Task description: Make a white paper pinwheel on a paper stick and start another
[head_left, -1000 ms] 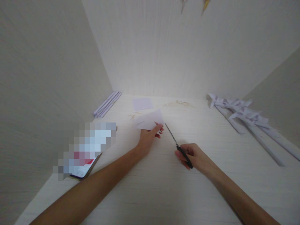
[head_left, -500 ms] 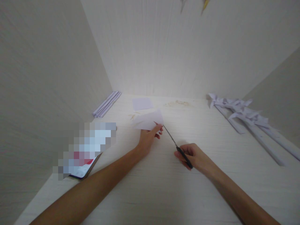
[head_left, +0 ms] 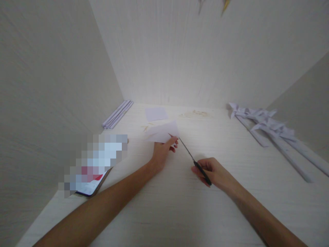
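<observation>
While the left hand [head_left: 162,153] pinches a pale paper sheet [head_left: 163,132] at its corner, the right hand [head_left: 213,172] grips black-handled scissors [head_left: 193,160]. Blades point toward eleven o'clock, tips touching the sheet's near edge above the bench [head_left: 180,206].

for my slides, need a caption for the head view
Left hand holds paper sheet; right hand brings scissors to its edge.

**Paper and scissors over the table**

The paper [head_left: 163,132] is a pale lilac sheet, folded or cut to a slanted, roughly four-sided shape, held just above the table [head_left: 180,206] near its far middle, tilted with its right corner highest. Its near right corner is pinched. The scissors [head_left: 193,159] have slim dark blades and black handles; they lie slantwise, right of the paper, tips pointing up-left and meeting the paper's near right corner. Whether the blades are parted cannot be told.
</observation>
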Demonstrator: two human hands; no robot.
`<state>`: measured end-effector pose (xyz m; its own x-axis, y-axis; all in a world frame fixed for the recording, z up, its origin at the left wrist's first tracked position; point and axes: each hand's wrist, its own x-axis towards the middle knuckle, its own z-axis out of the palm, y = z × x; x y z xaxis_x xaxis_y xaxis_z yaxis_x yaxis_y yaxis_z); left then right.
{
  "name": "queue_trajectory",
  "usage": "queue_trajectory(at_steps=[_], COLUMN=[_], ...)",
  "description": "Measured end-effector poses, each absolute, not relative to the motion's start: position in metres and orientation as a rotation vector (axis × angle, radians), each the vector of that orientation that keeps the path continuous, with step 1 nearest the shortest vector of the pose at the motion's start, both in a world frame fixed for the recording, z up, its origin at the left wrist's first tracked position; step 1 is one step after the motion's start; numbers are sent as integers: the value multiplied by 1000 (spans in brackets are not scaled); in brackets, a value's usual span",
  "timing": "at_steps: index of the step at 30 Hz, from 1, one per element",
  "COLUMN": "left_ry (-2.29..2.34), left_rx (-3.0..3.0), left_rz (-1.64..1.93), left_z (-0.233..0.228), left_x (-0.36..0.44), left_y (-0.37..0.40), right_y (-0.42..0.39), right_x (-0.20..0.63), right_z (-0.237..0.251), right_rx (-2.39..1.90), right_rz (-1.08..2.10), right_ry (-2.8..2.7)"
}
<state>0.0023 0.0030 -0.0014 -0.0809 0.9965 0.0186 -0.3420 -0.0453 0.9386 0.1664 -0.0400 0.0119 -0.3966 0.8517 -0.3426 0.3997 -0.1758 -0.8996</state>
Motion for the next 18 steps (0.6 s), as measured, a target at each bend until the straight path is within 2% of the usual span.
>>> queue_trajectory(at_steps=[18], left_ry=[993], left_rx=[922], left_rz=[1421], left_z=[-1], left_x=[2], left_y=[3], right_y=[-40], right_x=[165], right_z=[15], right_rx=[-1458], right_rz=[1588], right_ry=[-1710])
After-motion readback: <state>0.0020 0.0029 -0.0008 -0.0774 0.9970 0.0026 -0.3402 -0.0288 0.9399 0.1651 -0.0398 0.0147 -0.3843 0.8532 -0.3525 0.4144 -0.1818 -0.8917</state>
